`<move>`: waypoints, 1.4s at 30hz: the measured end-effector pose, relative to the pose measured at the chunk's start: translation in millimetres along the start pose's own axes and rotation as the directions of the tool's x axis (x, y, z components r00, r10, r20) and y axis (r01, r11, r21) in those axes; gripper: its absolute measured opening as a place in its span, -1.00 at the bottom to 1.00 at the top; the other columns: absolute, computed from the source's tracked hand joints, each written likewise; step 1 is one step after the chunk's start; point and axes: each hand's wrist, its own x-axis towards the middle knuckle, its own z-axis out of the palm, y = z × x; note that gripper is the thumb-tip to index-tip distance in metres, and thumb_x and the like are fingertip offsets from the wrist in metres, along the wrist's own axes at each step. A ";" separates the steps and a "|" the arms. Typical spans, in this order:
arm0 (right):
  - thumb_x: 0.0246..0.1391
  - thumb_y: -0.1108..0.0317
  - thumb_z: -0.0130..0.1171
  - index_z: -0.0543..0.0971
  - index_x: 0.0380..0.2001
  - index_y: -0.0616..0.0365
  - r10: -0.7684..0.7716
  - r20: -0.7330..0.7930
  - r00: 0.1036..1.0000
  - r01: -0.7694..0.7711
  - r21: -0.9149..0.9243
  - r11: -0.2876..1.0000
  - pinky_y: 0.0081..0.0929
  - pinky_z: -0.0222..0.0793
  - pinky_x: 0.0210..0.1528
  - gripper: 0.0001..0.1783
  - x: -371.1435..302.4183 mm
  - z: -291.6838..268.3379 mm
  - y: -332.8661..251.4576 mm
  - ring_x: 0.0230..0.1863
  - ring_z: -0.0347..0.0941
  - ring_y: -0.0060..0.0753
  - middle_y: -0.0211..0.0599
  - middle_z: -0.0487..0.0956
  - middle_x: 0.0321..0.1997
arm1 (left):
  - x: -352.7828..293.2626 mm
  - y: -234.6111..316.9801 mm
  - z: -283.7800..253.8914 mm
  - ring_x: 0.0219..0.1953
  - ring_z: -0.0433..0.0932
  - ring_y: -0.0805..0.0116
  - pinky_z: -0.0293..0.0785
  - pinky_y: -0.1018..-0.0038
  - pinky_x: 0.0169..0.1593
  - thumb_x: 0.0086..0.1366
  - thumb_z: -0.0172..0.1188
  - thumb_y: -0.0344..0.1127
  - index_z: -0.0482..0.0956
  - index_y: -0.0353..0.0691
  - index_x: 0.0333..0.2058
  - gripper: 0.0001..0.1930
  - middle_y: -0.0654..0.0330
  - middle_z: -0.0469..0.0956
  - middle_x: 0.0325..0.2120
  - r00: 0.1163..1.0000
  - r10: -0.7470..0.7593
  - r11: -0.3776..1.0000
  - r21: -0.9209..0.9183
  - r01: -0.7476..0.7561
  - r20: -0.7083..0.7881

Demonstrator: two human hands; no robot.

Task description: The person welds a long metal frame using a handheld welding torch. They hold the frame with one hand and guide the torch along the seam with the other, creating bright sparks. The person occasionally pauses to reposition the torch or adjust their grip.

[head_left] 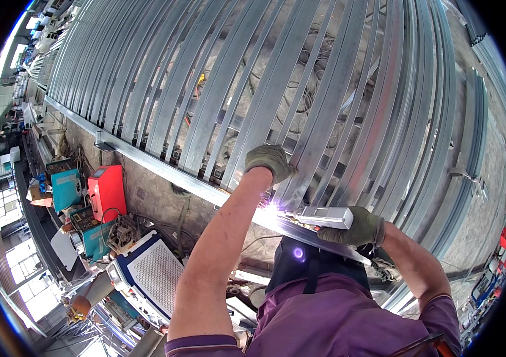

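My right hand (357, 227), in a dark green work glove, is closed around a boxy silver welding gun (326, 217). A bright white-violet arc (272, 209) burns at its tip, where a steel tube (298, 184) meets the long steel rail (196, 188) running along the near edge. Glare hides the joint itself. Also gloved, my left hand (269, 162) is curled over a tube just beyond the arc, its fingertips partly hidden. Many parallel grey steel tubes (205, 137) spread away from the rail.
To the left stand a red machine case (108, 191), teal boxes (66, 189) and a white perforated panel (153, 275) in a blue frame. Cables (318, 53) lie on the floor beneath the tubes. More tubes (473, 154) are bundled on the right.
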 end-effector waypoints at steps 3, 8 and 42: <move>0.29 -0.24 0.50 0.66 0.35 0.00 -0.005 -0.005 1.000 0.005 -0.005 1.000 -0.34 0.65 0.25 -0.24 -0.9 -0.5 -1.7 0.19 0.75 -0.24 -0.19 0.81 0.17 | 1.5 -1.4 3.1 0.49 0.53 0.07 0.48 0.15 0.50 0.50 0.13 0.49 0.58 -0.27 0.42 -0.08 0.01 0.49 0.51 1.000 -0.002 1.000 -0.003 0.002 -0.014; 0.30 -0.19 0.51 0.67 0.34 0.02 -0.011 -0.003 1.000 0.011 0.038 0.999 -0.37 0.66 0.24 -0.27 -1.7 -0.4 0.1 0.17 0.75 -0.24 -0.20 0.80 0.16 | 0.5 -0.8 1.1 0.40 0.62 0.05 0.54 0.12 0.44 0.47 0.15 0.50 0.69 -0.24 0.32 -0.12 -0.01 0.62 0.38 1.000 0.000 1.000 -0.016 0.000 -0.025; 0.30 -0.28 0.45 0.69 0.32 -0.03 -0.053 -0.024 0.998 0.052 -0.028 0.998 -0.27 0.69 0.18 -0.27 -8.8 -0.7 16.1 0.12 0.79 -0.10 -0.13 0.83 0.11 | 5.2 -1.7 7.8 0.41 0.61 0.05 0.54 0.12 0.44 0.51 0.08 0.51 0.74 -0.23 0.27 -0.14 0.04 0.56 0.45 0.999 -0.004 1.000 0.024 0.005 -0.037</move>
